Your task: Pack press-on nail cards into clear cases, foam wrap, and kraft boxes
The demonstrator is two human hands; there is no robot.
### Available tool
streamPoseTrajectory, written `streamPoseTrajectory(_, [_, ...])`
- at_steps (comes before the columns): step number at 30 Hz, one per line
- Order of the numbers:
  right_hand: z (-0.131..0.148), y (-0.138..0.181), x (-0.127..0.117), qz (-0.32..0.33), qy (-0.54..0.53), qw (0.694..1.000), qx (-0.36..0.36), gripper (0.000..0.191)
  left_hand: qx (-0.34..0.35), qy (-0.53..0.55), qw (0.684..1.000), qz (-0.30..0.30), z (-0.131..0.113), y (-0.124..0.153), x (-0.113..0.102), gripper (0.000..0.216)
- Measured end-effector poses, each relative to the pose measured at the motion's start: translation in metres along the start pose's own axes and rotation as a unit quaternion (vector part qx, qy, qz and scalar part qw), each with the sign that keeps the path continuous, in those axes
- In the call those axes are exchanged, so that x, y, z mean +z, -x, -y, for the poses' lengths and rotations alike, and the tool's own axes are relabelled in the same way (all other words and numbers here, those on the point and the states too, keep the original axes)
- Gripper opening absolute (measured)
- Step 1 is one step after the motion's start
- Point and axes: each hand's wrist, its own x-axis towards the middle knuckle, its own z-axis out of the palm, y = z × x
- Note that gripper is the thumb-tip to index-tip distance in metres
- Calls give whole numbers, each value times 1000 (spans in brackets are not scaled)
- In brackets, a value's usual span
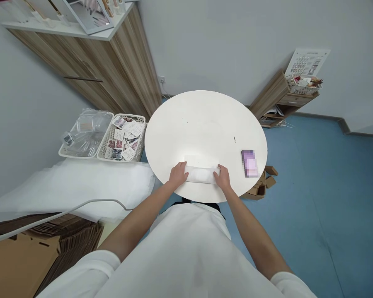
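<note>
A white, rolled or folded bundle (201, 174), apparently of thin soft sheet, lies near the front edge of the round white table (202, 120). My left hand (178, 174) grips its left end, thumb on the near side and fingers on the far side. At the opposite end, my right hand (223, 178) holds it the same way. A pale flap shows flat on the table just beyond the bundle. What may be inside it is hidden.
A purple and pink item (250, 163), blurred out, lies at the table's right. Left are a basket of printed cards (124, 138), a tray of clear plastic packaging (88, 134), stacked white sheets (81, 186), a grey cable (90, 201) and folded cardboard (21, 260). Small cartons (257, 188) sit below right.
</note>
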Motion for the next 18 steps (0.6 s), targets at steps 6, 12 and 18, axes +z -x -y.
streamPoseTrajectory(6, [-23, 40, 31, -62, -54, 994, 74, 69, 203, -82, 976, 3, -31, 24, 20, 47])
streamPoseTrajectory(12, [-7, 29, 25, -29, -176, 970, 166, 75, 210, -109, 972, 20, -35, 28, 33, 47])
streamPoseTrajectory(18, [5, 15, -2, 44, -298, 937, 175, 30, 214, -112, 970, 28, -32, 27, 32, 50])
